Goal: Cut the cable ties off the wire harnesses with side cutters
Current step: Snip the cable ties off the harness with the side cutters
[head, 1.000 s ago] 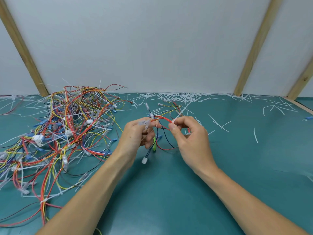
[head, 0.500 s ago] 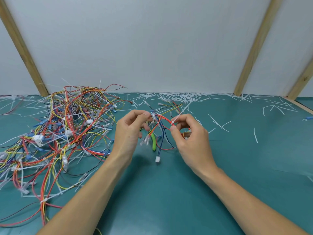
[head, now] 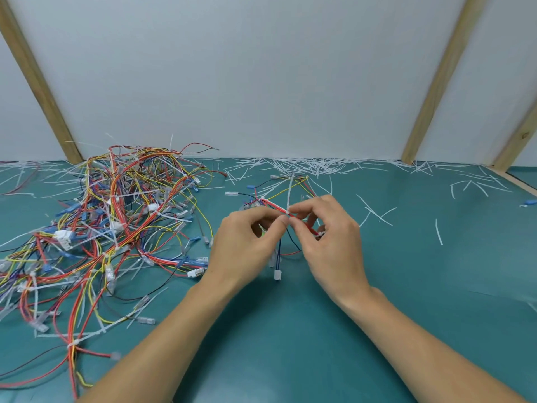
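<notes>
Both hands up over the green mat (head: 406,286), working one small wire harness (head: 276,206) w/ red, yellow, blue & black leads. Left hand (head: 247,242): thumb & forefinger curled in, pinching the red bundle right at the cable tie (head: 288,199), whose white tail sticks straight up from the pinch. Right hand (head: 328,237): fingers curled too, pinching the same bundle just beside the left fingertips; a 2nd tie seems to sit lower by the right thumb, too small to be sure. A white connector (head: 277,274) dangles below on blue/black leads, clear of the mat or just touching, can't tell. Side cutters: not in either hand; only a sliver of green shows under the left hand, could be a handle, can't confirm. Big harness pile (head: 110,228) lies to the left, well apart, many ties on it uncut. Cut tie scraps (head: 313,165) litter the back edge along the wall (head: 261,68). Step, as I read it: finding & presenting the tie on this harness, pre-cut. Next move prob needs one hand to let go & fetch the cutters while the other keeps the tie exposed, then blades on the strap only, clear of the insulation. Task looks far from done given the pile.
</notes>
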The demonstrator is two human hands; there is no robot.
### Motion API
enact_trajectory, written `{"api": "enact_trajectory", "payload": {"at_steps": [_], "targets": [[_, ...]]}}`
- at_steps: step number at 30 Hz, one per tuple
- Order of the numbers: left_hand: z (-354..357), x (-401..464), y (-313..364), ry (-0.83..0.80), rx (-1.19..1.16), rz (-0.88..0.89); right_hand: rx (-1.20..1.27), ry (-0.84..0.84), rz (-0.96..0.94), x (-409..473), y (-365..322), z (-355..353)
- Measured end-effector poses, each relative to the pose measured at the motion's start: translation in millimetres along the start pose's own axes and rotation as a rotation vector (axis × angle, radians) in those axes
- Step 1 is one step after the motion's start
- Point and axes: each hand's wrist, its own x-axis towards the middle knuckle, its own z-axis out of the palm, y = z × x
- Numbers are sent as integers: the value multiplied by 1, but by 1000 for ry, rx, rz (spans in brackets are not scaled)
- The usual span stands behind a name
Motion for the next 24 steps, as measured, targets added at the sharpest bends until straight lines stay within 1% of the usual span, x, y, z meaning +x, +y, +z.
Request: {"api": "enact_trajectory", "payload": {"at_steps": [3,6,10,14,16,20,24], "targets": [[0,2,-2,-66,-187,-76,9,-13,-1,0,0,0],[-1,4,-7,-105,-293,-115,32,-49,7,0,-1,-1],[0,6,-12,-86,-376,-134,95,-158,9,1,-4,-5],[-4,9,-13,-68,-481,-178,92,-284,24,-1,-10,-4],[-7,10,-14,-71,-511,-205,113,-311,47,-2,-12,-4],[-7,11,-19,-79,-489,-211,156,-282,65,-3,-13,-6],[-8,12,-22,-39,-521,-228,215,-168,95,-1,-8,-9]]}}
